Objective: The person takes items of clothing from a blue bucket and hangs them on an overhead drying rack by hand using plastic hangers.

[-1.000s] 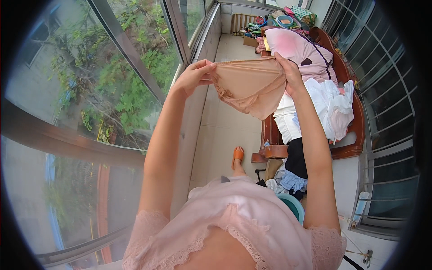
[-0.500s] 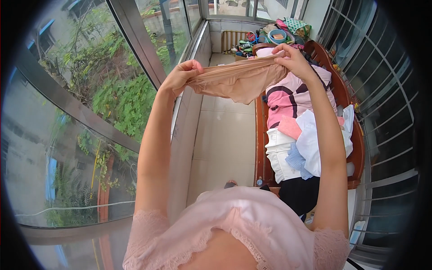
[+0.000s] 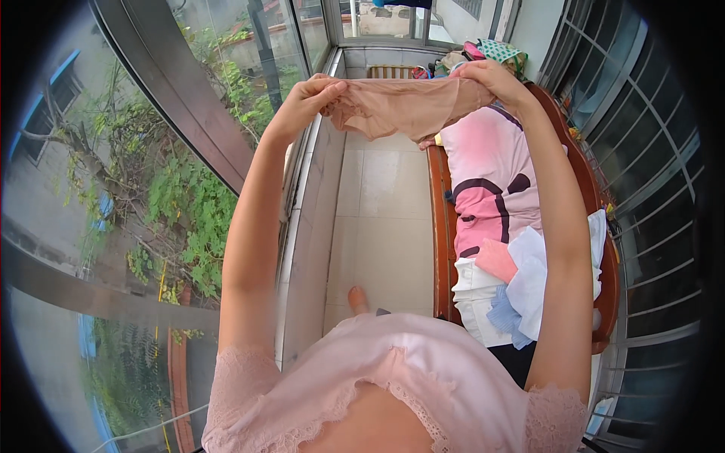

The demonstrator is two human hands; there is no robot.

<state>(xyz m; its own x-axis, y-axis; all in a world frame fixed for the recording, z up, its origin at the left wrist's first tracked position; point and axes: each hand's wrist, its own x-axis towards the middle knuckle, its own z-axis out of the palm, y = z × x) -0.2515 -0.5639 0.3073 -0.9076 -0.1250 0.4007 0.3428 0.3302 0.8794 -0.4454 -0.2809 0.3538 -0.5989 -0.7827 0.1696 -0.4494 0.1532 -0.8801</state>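
Both my arms reach out ahead, with thin beige underpants (image 3: 404, 106) stretched sideways between the hands at about chest height or above. My left hand (image 3: 311, 100) is closed on one end, the thumb pressed over bunched cloth. At the opposite end, my right hand (image 3: 500, 81) pinches the upper edge. The cloth hangs in the air over the floor, its lower edge sagging in soft folds.
On my right, a reddish-brown wooden bench (image 3: 444, 226) carries a pink cushion (image 3: 483, 181) with dark lines and a pile of white, blue and coral clothes (image 3: 525, 279). Windows (image 3: 264, 45) line the left side; a barred window (image 3: 649, 166) is at right. Tiled floor (image 3: 385, 249) lies between.
The underpants are pulled flatter, their top edge nearly level now. In the picture, both hands sit slightly higher, and the bench and clothes have shifted down. A foot now shows below.
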